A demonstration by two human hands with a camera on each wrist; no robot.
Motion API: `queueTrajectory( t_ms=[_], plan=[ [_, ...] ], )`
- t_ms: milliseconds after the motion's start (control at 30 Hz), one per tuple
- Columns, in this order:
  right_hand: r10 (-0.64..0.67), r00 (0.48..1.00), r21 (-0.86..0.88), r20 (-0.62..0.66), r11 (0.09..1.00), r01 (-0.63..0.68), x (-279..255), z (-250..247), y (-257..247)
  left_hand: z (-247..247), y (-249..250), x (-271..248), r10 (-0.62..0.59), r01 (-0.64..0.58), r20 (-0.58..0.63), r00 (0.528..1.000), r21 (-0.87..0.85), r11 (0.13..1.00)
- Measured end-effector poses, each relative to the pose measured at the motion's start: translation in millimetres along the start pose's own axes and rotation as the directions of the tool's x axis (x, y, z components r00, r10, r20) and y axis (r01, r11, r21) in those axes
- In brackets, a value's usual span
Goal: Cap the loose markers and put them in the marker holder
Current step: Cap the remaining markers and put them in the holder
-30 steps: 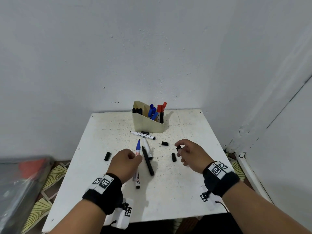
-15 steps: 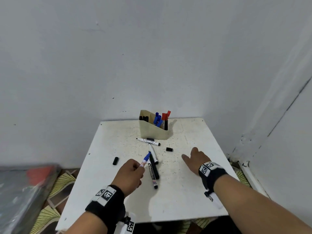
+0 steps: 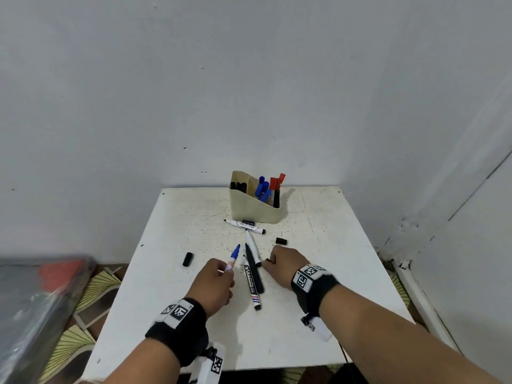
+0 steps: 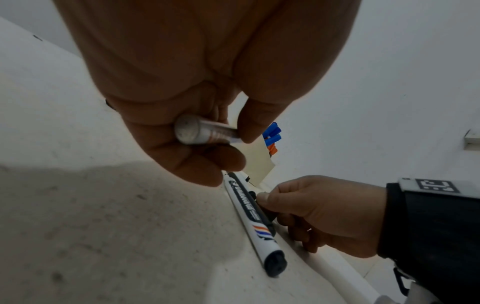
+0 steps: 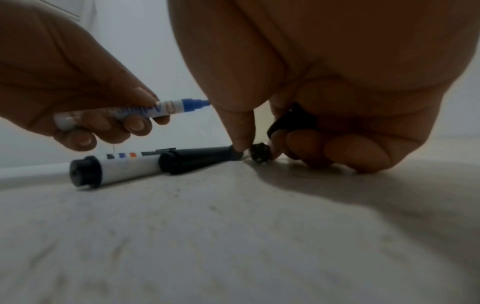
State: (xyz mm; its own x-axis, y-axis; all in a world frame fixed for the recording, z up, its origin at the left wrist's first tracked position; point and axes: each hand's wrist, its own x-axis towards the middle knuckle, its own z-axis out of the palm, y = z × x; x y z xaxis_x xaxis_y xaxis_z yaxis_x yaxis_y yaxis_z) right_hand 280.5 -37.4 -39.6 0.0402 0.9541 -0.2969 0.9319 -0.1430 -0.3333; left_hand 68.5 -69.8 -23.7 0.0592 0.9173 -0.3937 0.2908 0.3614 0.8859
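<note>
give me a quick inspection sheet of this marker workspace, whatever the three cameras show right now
surface: white table, speckled with dark marks
job's things: beige marker holder at the back with capped black, blue and red markers; uncapped blue marker; three uncapped markers lying at centre, another in front of the holder; loose black caps at left and right
clutter: nothing seen
grippers: left hand holds the blue marker; right hand pinches a small black cap on the table, another black piece tucked in its fingers
cables: thin lead by the right wristband
surroundings: grey walls, patterned floor, blurred plastic-wrapped object at left
</note>
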Motion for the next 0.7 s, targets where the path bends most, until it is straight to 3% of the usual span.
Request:
queueTrajectory(
  t_ms=[233,367,533,700],
  plan=[
    [0.049,0.997,0.215,0.062,0.975,-0.061,-0.7,-9.7,3.1,-6.1,-3.3,-4.6,-0.008,0.008,0.006,1.000,0.012,1.000],
    [0.054,0.999,0.477,0.002,0.878,-0.048,-17.6,-21.1,18.7,-8.1,2.9,-14.6,0.006,-0.006,0.004,1.000,0.007,1.000],
    [0.134,0.990,0.831,-0.045,0.556,-0.037,-56.3,-41.1,22.9,-6.6,16.3,-32.7,0.055,-0.055,0.003,0.999,-0.013,0.998],
    [0.079,0.996,0.997,-0.030,0.079,0.024,-89.7,-57.9,18.2,-6.0,32.1,-52.3,0.113,-0.113,0.017,0.993,-0.018,0.993]
  ],
)
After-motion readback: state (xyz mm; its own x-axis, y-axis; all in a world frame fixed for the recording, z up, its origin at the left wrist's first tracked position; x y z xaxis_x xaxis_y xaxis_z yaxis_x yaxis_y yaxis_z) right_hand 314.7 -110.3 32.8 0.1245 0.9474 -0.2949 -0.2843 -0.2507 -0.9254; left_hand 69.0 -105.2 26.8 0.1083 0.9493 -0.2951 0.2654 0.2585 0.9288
